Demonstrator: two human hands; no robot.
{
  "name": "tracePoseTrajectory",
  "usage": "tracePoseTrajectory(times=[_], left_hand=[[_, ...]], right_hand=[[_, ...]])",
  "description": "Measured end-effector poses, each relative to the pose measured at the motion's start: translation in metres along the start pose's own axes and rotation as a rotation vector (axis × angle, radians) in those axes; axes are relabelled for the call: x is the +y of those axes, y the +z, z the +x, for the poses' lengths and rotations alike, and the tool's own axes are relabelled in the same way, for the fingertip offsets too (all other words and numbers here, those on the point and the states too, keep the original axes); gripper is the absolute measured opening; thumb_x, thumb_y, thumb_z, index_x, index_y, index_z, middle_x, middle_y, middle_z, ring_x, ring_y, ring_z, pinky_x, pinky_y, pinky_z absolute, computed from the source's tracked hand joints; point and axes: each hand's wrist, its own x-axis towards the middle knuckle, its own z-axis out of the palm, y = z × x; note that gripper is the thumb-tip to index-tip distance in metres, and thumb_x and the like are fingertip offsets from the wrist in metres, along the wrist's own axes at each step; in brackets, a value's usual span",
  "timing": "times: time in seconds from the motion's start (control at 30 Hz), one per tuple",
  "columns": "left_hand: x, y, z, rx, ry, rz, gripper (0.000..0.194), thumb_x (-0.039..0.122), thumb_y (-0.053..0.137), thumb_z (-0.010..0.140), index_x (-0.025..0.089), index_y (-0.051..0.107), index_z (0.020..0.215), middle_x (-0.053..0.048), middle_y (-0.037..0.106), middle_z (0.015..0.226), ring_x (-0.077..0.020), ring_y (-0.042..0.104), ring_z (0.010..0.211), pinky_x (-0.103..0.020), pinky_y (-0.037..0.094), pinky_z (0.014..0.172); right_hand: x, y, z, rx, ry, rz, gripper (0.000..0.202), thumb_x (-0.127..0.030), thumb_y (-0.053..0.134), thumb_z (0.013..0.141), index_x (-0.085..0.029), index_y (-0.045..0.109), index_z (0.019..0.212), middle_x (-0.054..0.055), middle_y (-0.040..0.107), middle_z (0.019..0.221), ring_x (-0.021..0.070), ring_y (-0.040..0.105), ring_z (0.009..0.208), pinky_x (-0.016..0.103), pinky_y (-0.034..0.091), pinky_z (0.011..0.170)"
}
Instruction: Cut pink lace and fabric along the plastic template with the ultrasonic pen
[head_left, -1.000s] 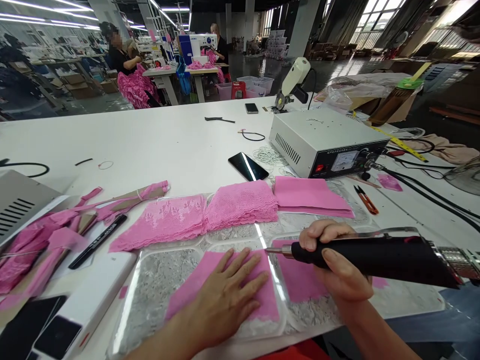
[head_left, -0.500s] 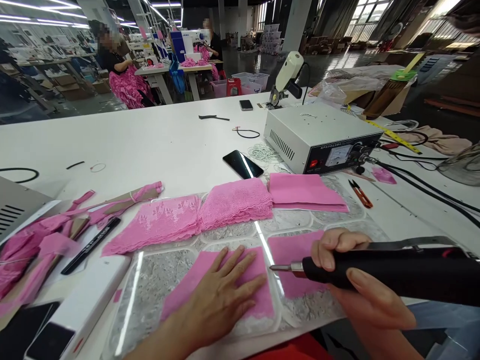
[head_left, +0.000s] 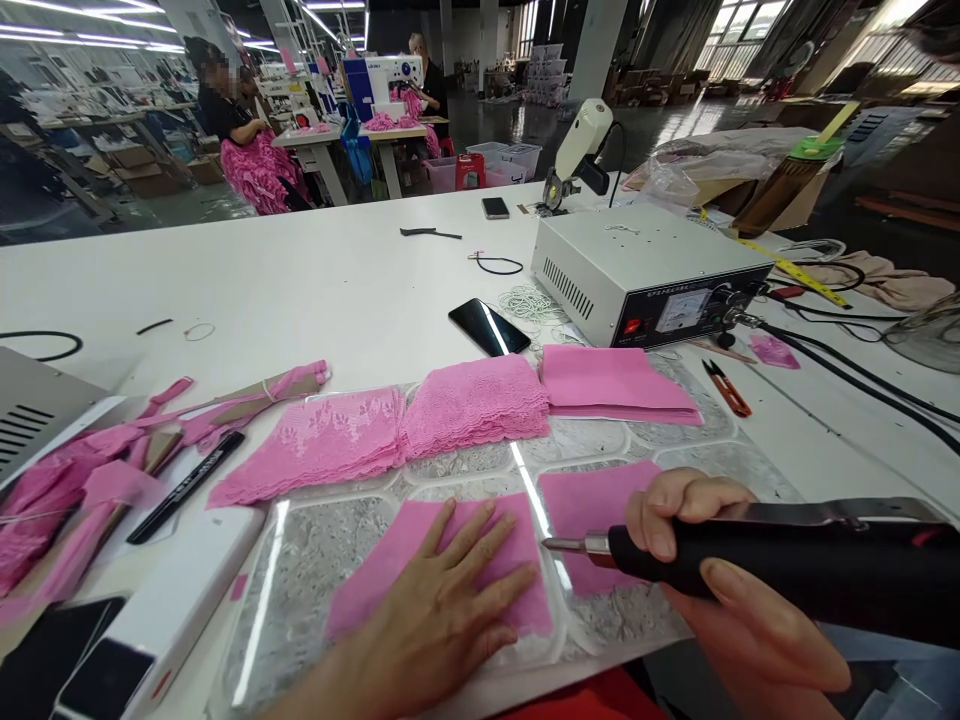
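Observation:
My left hand [head_left: 442, 600] lies flat with fingers spread on a pink fabric piece [head_left: 367, 590], which rests on a grey marble-patterned mat [head_left: 300, 560]. In my right hand [head_left: 697, 545] is a black handheld welding tool [head_left: 795, 560], fingers wrapped round its body. Its pointed metal tip faces left, near the right edge of the fabric under my left hand; whether it touches cannot be told. Behind the tip lies a second pink piece [head_left: 585, 490]. Farther back on the mat are a stack of plain pink pieces [head_left: 600, 380] and two lace stacks, one flowered [head_left: 322, 440], one scalloped [head_left: 480, 400].
A grey control box [head_left: 645, 270] with a meter stands at the back right, cables running right. Around lie a phone [head_left: 489, 327], orange thread snips [head_left: 726, 388], a black marker [head_left: 187, 485] and a white box [head_left: 187, 590]. People work at sewing machines beyond the table.
The view has shifted slightly. The tool's rear has dipped a little with my right hand, while its tip stays near the fabric edge. My left hand stays flat in place.

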Motion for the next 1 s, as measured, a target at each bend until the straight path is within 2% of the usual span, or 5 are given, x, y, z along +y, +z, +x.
tracePoseTrajectory(times=[0.43,0.63,0.73,0.83,1.0], left_hand=[[-0.001,0.005,-0.001,0.025,0.004,0.01,0.059,0.04,0.063,0.092,0.031,0.041,0.146,-0.009,0.031,0.157,-0.0325,0.026,0.145,-0.061,0.025,0.114],[-0.008,-0.011,-0.011,0.036,-0.04,-0.044,0.044,0.032,0.049,0.1,0.025,0.045,0.143,-0.011,0.038,0.153,-0.0305,0.032,0.143,-0.059,0.032,0.112],[-0.013,-0.023,-0.033,0.126,-0.188,-0.064,0.04,0.021,0.042,0.101,0.023,0.048,0.141,-0.009,0.046,0.148,-0.0264,0.037,0.141,-0.05,0.036,0.114],[-0.01,-0.026,-0.067,0.255,-0.461,-0.058,0.039,0.02,0.045,0.099,0.025,0.051,0.138,-0.009,0.05,0.145,-0.0246,0.048,0.134,-0.041,0.047,0.107],[0.006,-0.009,-0.113,0.371,-0.81,-0.002,0.03,0.034,0.049,0.098,0.028,0.059,0.126,-0.006,0.057,0.136,-0.0249,0.06,0.121,-0.038,0.056,0.096]], right_hand=[[0.001,0.003,0.001,0.003,0.016,-0.001,0.015,-0.03,0.064,0.082,-0.025,0.064,0.096,0.003,0.053,0.087,0.0121,0.049,0.062,0.032,0.049,0.059],[0.0,-0.003,0.001,0.04,0.031,-0.006,0.017,-0.03,0.065,0.08,-0.025,0.065,0.096,0.003,0.052,0.087,0.0135,0.05,0.064,0.033,0.049,0.059],[0.001,-0.006,0.002,0.107,0.022,0.003,0.018,-0.031,0.068,0.077,-0.026,0.066,0.095,0.003,0.052,0.088,0.0138,0.049,0.064,0.034,0.049,0.058],[0.002,-0.008,0.007,0.222,0.011,-0.007,0.02,-0.035,0.074,0.072,-0.026,0.068,0.089,0.002,0.053,0.09,0.0129,0.046,0.062,0.034,0.048,0.059],[0.002,-0.007,0.022,0.363,-0.01,0.007,0.017,-0.03,0.076,0.066,-0.027,0.069,0.081,0.001,0.056,0.089,0.0122,0.046,0.06,0.034,0.05,0.062]])
